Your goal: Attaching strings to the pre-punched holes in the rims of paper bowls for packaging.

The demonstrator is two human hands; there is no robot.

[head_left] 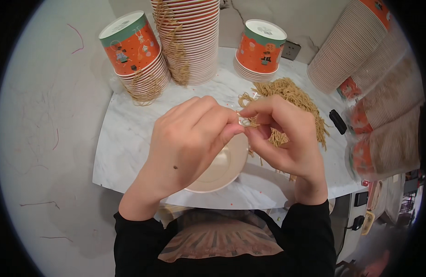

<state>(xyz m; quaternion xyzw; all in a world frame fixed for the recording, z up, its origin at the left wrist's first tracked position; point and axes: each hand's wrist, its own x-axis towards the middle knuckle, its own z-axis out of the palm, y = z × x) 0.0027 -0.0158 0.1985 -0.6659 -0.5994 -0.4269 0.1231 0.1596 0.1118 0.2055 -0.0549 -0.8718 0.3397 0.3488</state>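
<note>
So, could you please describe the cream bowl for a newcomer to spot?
Find the marbled table, then its near edge. The cream bowl, partly behind the left hand, shows its inside, whereas the two short stacks beyond stand base up.

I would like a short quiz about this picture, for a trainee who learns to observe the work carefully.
1. Which colour is the band just below the white top of the short cup stack, right of the tall cup stack?
2. True or false: the left hand and right hand are held far apart.
3. Where is the heap of tan strands?
A) On the floor
B) On the table, partly hidden by the right hand
C) Under the left hand

Key:
1. Green
2. False; their fingers pinch close together at a small pale thing
3. B
</note>
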